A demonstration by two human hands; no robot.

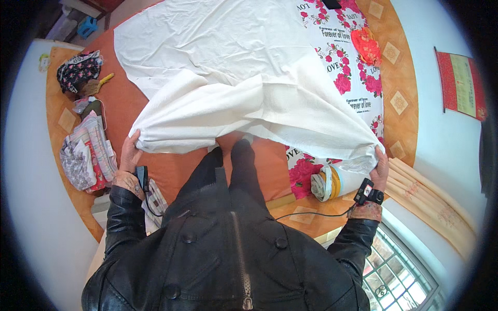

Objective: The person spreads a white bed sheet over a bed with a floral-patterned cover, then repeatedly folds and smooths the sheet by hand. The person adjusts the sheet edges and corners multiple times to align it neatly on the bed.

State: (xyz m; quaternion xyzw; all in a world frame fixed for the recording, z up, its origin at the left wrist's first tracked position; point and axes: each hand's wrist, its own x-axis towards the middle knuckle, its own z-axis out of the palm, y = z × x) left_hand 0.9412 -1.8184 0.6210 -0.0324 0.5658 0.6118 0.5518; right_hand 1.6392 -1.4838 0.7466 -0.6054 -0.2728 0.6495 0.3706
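Note:
A large white cloth sheet (218, 42) spreads away from me, wrinkled, with its near part raised in loose folds. My left hand (130, 151) grips its near left corner, the fingers partly hidden by the fabric. At the near right corner my right hand (380, 169) holds the bunched cloth, arm stretched wide. Between the two hands the near edge sags in front of my legs. Beneath lie a rust-orange bed cover (268, 171) and, on the right, a white cloth printed with pink roses and lettering (338, 74).
Folded clothes (87, 155) pile along the left edge, near a yellow-handled brush (103, 79) and a dark floral bundle (79, 70). Rolled fabric (326, 182) lies by my right arm. A red cloth (365, 46) sits farther right. Curtain (428, 194) and barred window (400, 268) stand lower right.

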